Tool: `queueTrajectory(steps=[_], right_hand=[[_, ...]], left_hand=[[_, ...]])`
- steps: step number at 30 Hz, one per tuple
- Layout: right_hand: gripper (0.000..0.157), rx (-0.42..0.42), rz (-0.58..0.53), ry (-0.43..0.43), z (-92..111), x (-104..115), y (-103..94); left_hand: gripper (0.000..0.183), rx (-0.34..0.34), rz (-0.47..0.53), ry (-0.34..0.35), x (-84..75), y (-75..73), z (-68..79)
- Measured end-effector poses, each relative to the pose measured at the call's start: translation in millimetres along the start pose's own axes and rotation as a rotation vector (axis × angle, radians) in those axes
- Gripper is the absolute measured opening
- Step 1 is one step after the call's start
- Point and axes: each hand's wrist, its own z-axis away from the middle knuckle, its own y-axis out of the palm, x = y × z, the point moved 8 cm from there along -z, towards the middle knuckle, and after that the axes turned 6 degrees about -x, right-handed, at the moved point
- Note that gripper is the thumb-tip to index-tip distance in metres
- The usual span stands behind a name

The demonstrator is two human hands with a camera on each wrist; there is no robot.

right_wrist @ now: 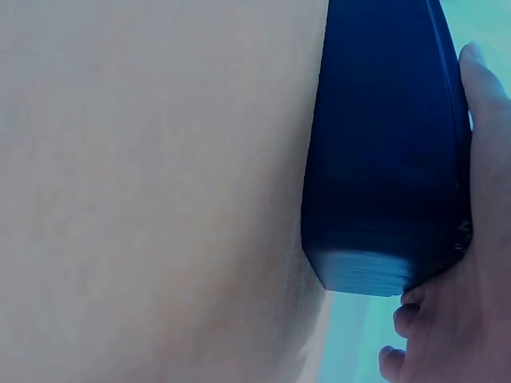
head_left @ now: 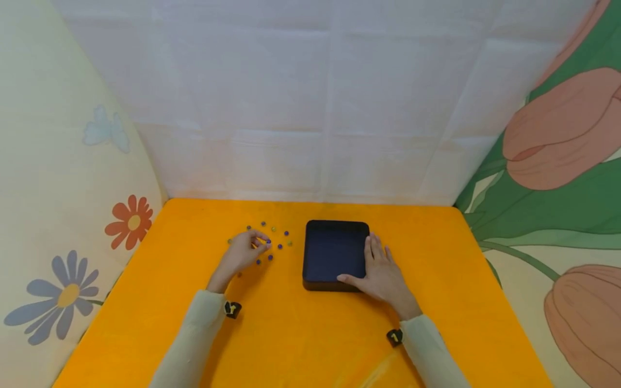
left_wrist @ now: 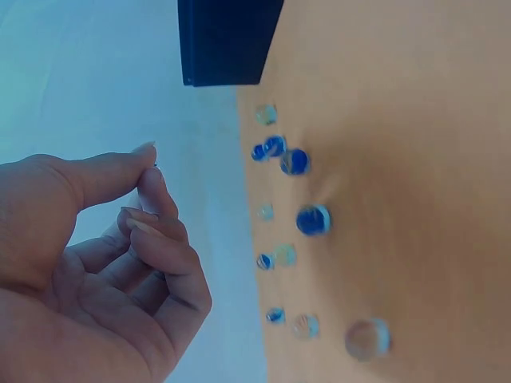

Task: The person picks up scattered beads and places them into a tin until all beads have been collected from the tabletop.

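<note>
My left hand [head_left: 242, 252] is raised over the scattered marbles, pinching a blue marble [head_left: 268, 241] between thumb and index fingertip. In the left wrist view, those fingertips hide nearly all of it. On the table below lie several blue marbles [left_wrist: 313, 219] and several clear or yellowish marbles [left_wrist: 367, 339]. To their right stands a square black tray [head_left: 335, 286] with an open top, and no marbles show inside. My right hand [head_left: 383, 275] rests against the tray's near right corner, its straight fingers along the right side and its thumb over the near rim.
An orange cloth [head_left: 301, 334] covers the table. A white sheet [head_left: 291, 108] hangs behind it, with flower-printed cloths [head_left: 548, 226] at the sides. Dark bands with a yellow mark circle both wrists.
</note>
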Motion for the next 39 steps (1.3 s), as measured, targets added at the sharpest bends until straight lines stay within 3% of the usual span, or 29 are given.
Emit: queueTrajectory(steps=[31, 39], right_hand=[[0.130, -0.004, -0.023, -0.009, -0.7, -0.4, 2.1], [0.131, 0.005, -0.021, 0.006, -1.2, -4.1, 2.8]], left_hand=[[0.019, 0.074, 0.036, 0.047, -47.5, 44.4, -23.8], [0.023, 0.063, 0.035, 0.071, -60.8, 54.8, -30.8]])
